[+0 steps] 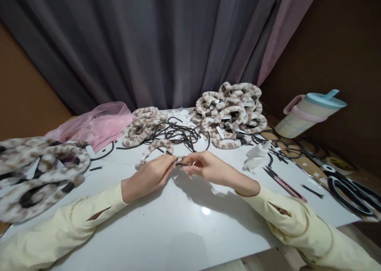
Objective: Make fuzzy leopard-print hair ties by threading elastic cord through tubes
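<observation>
My left hand [150, 176] and my right hand [208, 168] meet at the middle of the white table [178, 223], both with fingers pinched. Between them they hold a headband [157, 147] partly wrapped in spotted cream-and-brown fur, its bare dark end at my fingertips. The furry arc curves away to the left behind my left hand. Both wrists rest on the tabletop in pale yellow sleeves.
Bare dark headbands [178, 134] lie tangled behind my hands. Finished furry headbands are heaped at back right [232, 110], back centre [143, 126] and far left [38, 171]. A pink bag [95, 124], white glue bottle [256, 153], pink-handled tool [285, 185], black scissors [351, 189] and lidded cup [309, 112] surround them.
</observation>
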